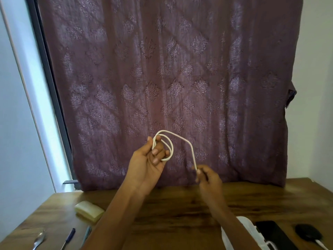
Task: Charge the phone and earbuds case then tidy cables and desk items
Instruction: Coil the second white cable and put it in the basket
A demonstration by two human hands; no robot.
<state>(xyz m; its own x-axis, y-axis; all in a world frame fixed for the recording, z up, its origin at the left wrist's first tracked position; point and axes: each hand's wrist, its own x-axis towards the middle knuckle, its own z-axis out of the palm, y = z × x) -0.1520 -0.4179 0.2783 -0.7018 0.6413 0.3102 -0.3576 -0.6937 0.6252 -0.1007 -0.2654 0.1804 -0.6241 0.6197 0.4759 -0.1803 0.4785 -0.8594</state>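
Holding up a thin white charging cable [172,150] in front of the mauve patterned curtain [162,69], well above the wooden desk [180,204]; left hand [149,159] has a few loops of it wound round its curled fingers; right hand [209,177] pinches the loose run of cable between its fingertips, a bit blurry so can't tell more. On the desk, far right: flat black phone [275,235] just beside a rounded black earbuds case [308,235], which has a white plug [321,244] at its near end; left side has a pale cream block [89,211], a metal spoon [38,239] and a blue pen [69,238].
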